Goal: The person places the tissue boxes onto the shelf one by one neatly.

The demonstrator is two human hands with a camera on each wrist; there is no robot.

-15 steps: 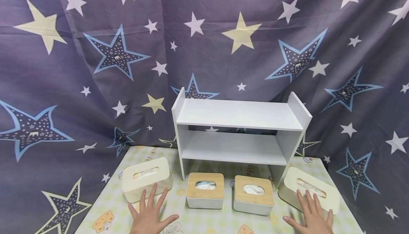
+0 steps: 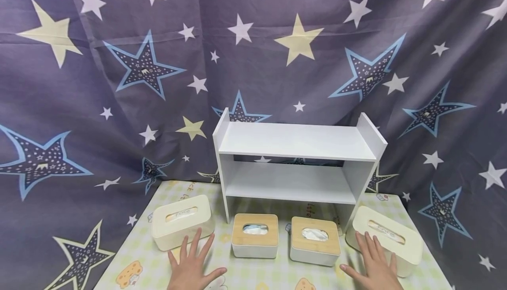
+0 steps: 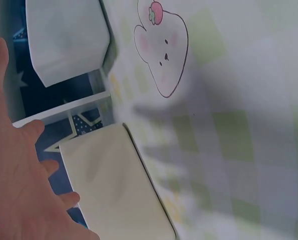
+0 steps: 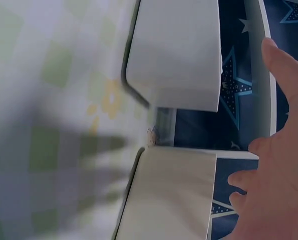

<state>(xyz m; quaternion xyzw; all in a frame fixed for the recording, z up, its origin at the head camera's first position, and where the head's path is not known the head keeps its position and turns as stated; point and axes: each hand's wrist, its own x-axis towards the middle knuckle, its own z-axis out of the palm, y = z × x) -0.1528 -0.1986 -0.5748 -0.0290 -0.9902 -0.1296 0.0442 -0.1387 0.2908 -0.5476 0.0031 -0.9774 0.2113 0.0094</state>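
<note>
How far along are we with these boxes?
Done: nothing evident; both cream boxes and both wood-topped boxes stand on the tablecloth, none on the shelf. In hand: nothing; left hand and right hand are spread. Remaining: likely all four boxes, as none is gripped.

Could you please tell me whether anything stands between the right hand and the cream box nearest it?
Nothing visible does: in the head view the right hand partly overlaps the cream box, and the right wrist view shows no object between them.
</note>
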